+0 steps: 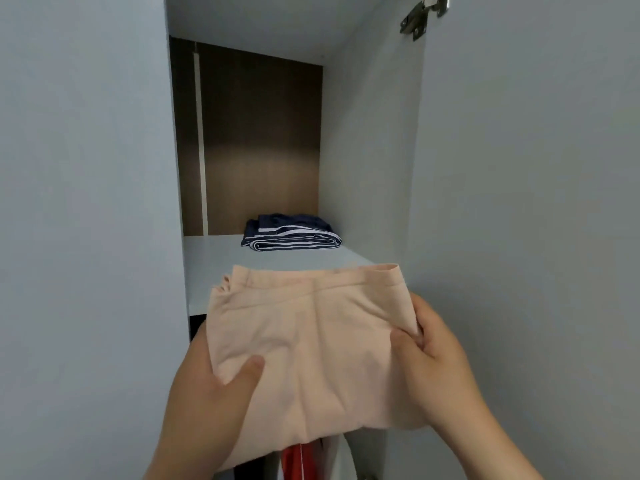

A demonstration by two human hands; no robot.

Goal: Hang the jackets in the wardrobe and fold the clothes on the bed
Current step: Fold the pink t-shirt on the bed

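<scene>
A folded peach garment point(311, 341) is held up in front of the wardrobe shelf point(214, 265), its far edge over the shelf's front. My left hand point(211, 386) grips its lower left side, thumb on top and fingers hidden beneath. My right hand point(436, 351) pinches its right edge, thumb pressing on the cloth. At the back right of the shelf lies a folded navy garment with white stripes point(291, 233).
The open wardrobe compartment has a brown back panel point(259, 140) and pale grey side walls. An open door point(519, 202) with a metal hinge point(422, 15) stands at the right. Below the shelf, red and white clothing point(298, 462) hangs.
</scene>
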